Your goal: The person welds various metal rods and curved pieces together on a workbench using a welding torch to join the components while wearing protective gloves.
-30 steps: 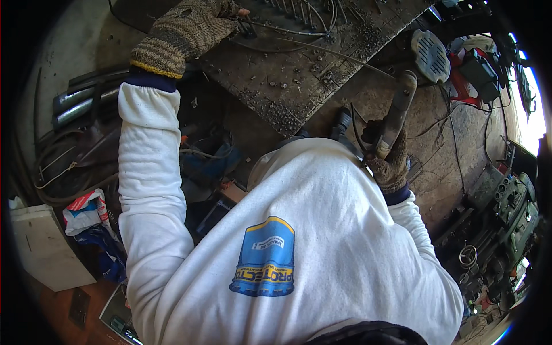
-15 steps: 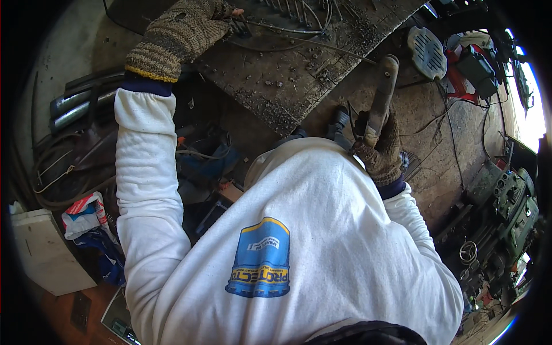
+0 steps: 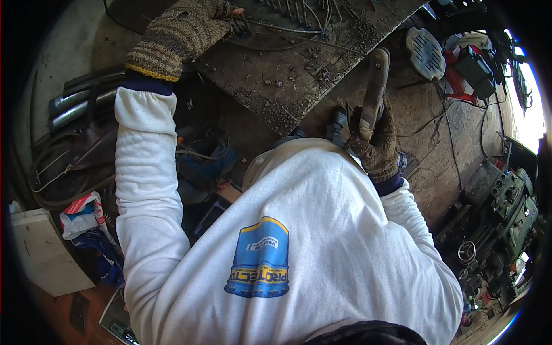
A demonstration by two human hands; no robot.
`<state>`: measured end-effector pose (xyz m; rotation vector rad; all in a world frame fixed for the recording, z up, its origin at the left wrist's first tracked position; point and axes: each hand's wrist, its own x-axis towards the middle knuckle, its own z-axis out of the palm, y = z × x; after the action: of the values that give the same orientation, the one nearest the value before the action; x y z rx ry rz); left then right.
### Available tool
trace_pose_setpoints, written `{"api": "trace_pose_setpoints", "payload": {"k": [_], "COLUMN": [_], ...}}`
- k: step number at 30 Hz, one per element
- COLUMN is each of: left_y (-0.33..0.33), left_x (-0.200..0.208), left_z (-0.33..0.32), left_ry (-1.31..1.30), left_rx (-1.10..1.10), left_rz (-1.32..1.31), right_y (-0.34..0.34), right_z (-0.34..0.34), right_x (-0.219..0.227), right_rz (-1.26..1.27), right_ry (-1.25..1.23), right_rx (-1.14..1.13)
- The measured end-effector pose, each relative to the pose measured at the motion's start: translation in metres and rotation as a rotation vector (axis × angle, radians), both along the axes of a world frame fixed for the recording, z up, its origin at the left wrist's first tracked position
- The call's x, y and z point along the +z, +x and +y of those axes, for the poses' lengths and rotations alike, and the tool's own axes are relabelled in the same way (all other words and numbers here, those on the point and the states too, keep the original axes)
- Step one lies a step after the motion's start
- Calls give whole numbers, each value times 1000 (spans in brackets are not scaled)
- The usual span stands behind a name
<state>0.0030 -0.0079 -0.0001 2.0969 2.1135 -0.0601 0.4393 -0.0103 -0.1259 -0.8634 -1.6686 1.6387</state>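
A cluttered metal workshop: a scorched, debris-strewn steel worktop (image 3: 299,75), bent wire rods (image 3: 287,29), coiled cables (image 3: 63,167) and machine parts (image 3: 512,201) crowd the dirt floor (image 3: 437,155).

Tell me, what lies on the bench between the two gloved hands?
In the head view, between the left hand on the bent wire and the right hand gripping a wooden handle lies the dark metal bench top, strewn with small debris.

Dark, scorched worktop (image 3: 287,86) up top, slab edge running diagonally, littered with slag crumbs and grit. Thin bent wire rods (image 3: 287,27) lying across its far part. Dirt floor (image 3: 437,144) to the right, carrying a round slotted grille (image 3: 424,53) and trailing black cables (image 3: 454,149).
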Motion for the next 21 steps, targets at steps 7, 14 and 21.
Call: {"api": "trace_pose_setpoints", "payload": {"k": [7,14,21], "left_y": [-5,-4,-2], "left_x": [-5,-2,-3], "left_z": [-1,-3,0], "left_ry": [69,48,-6], "left_rx": [-92,-67,-19], "left_rz": [27,100,78], "right_y": [-1,1,-1], "right_z": [2,-1,-1], "right_x": [2,-3,4], "right_rz": [23,81,-77], "right_ry": [-172,-222,-89], "right_rx": [4,-14,-81]}}
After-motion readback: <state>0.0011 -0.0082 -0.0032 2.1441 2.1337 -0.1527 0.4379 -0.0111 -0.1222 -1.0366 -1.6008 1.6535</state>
